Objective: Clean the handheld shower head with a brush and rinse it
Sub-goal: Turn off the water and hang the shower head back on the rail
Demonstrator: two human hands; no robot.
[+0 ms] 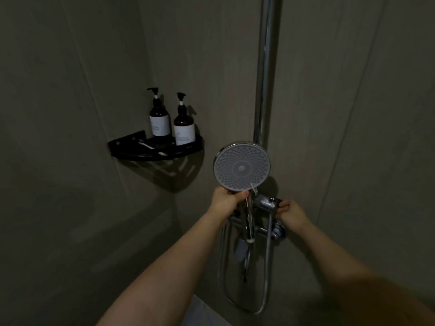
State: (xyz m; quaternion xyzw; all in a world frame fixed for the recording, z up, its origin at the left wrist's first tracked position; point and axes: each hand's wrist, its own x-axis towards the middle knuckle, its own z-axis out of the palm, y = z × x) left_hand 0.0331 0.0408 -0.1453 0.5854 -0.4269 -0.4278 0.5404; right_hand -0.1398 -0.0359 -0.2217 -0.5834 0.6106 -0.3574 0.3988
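Head view: the left hand (226,200) has its fingers clamped on the neck of the shower head (242,166), whose face rises just above them. The right hand (290,211) pinches the tap knob (279,201). No water is visible, so rinsing probably has not begun. Left of both hands, 2 pump bottles (160,118) stand on 1 corner shelf (155,149); no brush is clearly visible.

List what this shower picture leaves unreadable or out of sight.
Head view only:
- Round chrome shower head: its handle is covered by the left hand.
- Chrome mixer valve: the knob is hidden under the right hand's fingers.
- Two dark pump bottles: label text too small and dim.
- White item on the black corner shelf: too small to identify.
- Brush: none identifiable.
- Chrome hose: blurred.
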